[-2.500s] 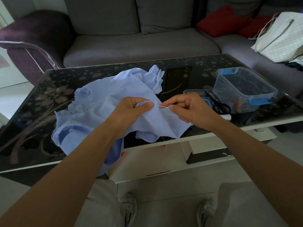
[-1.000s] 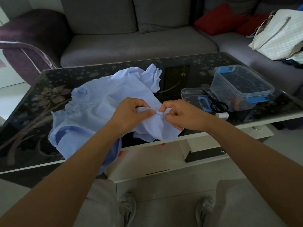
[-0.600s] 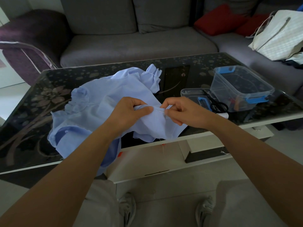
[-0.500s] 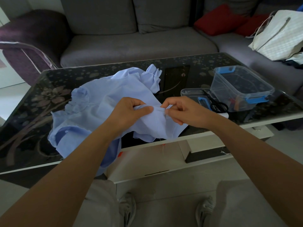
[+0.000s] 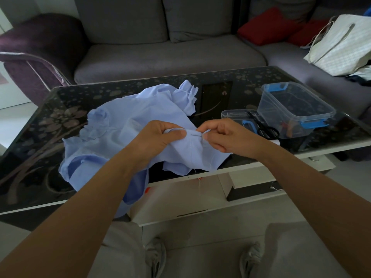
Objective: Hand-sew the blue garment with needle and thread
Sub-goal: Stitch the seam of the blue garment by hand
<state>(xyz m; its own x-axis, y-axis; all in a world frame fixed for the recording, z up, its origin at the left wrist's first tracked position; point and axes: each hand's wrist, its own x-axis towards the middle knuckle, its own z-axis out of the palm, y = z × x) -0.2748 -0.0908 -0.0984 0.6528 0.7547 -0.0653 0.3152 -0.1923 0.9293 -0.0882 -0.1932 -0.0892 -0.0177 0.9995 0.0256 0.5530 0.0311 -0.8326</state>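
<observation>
While both hands work close together at the near edge of the table, a grey sofa (image 5: 170, 57) fills the space well beyond them, with a dark purple armchair (image 5: 40, 53) off beyond the left hand. The table (image 5: 40, 137) under the hands has a dark glass top with a pale flower pattern. The blue garment (image 5: 140, 111) lies crumpled on it, spreading out from the hands to the left and away from the person, with one part hanging over the near edge below the left forearm. A pale bag (image 5: 341, 43) sits on the sofa far beyond the right hand, and red cushions (image 5: 267, 27) lie to the left of it. Just beyond the right hand stands a clear box (image 5: 293, 109) with blue clips. Its lid (image 5: 232, 115) lies flat on the table between the box and the right hand.

The left hand (image 5: 158, 137) grips a raised fold of the garment, thumb on top and fingers curled beneath. The right hand (image 5: 226, 137) has thumb and forefinger pinched on the right end of the needle (image 5: 195, 134), the other fingers curled. Black scissors (image 5: 265, 129) lie just to the right of the right hand, partly on the lid. The needle lies across the fold, between the two thumbs. A thin thread (image 5: 199, 181) dangles below the hands, past the table edge.
</observation>
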